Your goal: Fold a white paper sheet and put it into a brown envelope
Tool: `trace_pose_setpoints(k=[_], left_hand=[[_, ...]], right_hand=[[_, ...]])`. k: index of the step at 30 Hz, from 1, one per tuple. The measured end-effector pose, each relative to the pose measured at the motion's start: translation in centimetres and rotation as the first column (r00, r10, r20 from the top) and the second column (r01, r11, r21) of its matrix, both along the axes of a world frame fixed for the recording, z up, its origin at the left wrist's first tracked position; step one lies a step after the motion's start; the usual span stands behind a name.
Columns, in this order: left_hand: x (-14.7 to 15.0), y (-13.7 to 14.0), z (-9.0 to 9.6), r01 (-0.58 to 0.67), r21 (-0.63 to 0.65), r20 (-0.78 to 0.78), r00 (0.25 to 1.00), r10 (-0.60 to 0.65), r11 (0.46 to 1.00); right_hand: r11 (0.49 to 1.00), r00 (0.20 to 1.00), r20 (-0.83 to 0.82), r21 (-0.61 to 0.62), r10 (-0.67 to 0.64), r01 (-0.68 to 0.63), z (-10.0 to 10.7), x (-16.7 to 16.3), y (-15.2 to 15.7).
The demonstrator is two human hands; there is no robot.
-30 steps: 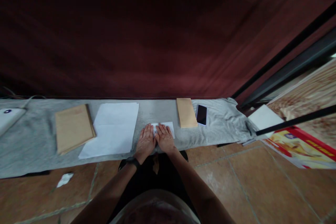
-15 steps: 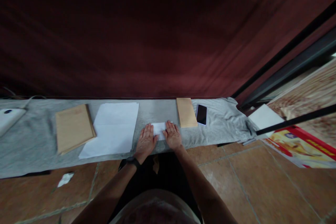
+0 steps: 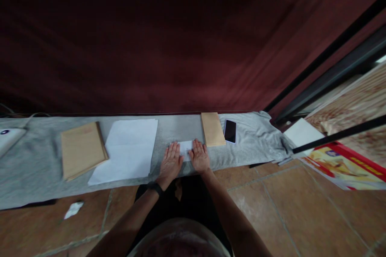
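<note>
A small white folded sheet of paper [image 3: 186, 149] lies on the grey cloth, its two ends covered by my hands. My left hand [image 3: 171, 162] rests flat on its left end, fingers stretched out and pointing away from me. On the opposite end, my right hand [image 3: 199, 158] lies palm down with its fingers extended. Just right of it is a stack of tan envelopes [image 3: 213, 129]. Larger white sheets [image 3: 129, 144] are spread to the left of my left hand.
Brown paper envelopes [image 3: 83, 148] overlap the white sheets' left edge. A phone [image 3: 230, 131] lies beyond the tan stack. A white device with a cable [image 3: 10, 138] sits far left. The grey cloth [image 3: 253, 144] runs along a dark red wall. A printed box [image 3: 346, 164] stands at right.
My left hand has slid slightly to the right over the small paper. My right hand stays flat on its end. The whole view has shifted slightly.
</note>
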State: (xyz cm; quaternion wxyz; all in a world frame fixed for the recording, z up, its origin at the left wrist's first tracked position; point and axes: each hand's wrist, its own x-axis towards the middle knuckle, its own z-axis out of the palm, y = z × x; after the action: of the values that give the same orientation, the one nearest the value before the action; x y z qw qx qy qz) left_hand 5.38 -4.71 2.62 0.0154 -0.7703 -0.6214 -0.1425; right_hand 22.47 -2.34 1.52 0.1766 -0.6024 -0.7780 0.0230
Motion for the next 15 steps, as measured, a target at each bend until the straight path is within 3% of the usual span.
trace_pose_setpoints(k=[3, 8, 11, 13, 15], left_hand=[[1.1, 0.3, 0.1, 0.075, -0.044, -0.004, 0.997, -0.075, 0.996], [1.2, 0.7, -0.3, 0.033, -0.05, 0.001, 0.999, -0.033, 0.998], [0.6, 0.5, -0.4, 0.041, -0.026, 0.003, 0.999, -0.041, 0.999], [0.4, 0.4, -0.3, 0.048, -0.02, 0.005, 0.999, -0.047, 0.999], [0.3, 0.3, -0.2, 0.049, -0.021, 0.007, 0.999, -0.049, 0.999]], right_hand=[[1.0, 1.0, 0.0, 0.007, -0.004, 0.004, 0.1, -0.1, 0.0], [1.0, 1.0, -0.028, 0.007, -0.005, 0.005, 0.3, -0.2, -0.2], [1.0, 0.987, -0.162, -0.018, -0.001, -0.002, 0.9, -0.1, -0.3], [0.998, 0.912, -0.409, -0.062, -0.032, 0.007, 1.6, 0.0, -0.1], [0.992, 0.719, -0.688, -0.125, -0.099, 0.017, 2.9, 0.1, 0.3]])
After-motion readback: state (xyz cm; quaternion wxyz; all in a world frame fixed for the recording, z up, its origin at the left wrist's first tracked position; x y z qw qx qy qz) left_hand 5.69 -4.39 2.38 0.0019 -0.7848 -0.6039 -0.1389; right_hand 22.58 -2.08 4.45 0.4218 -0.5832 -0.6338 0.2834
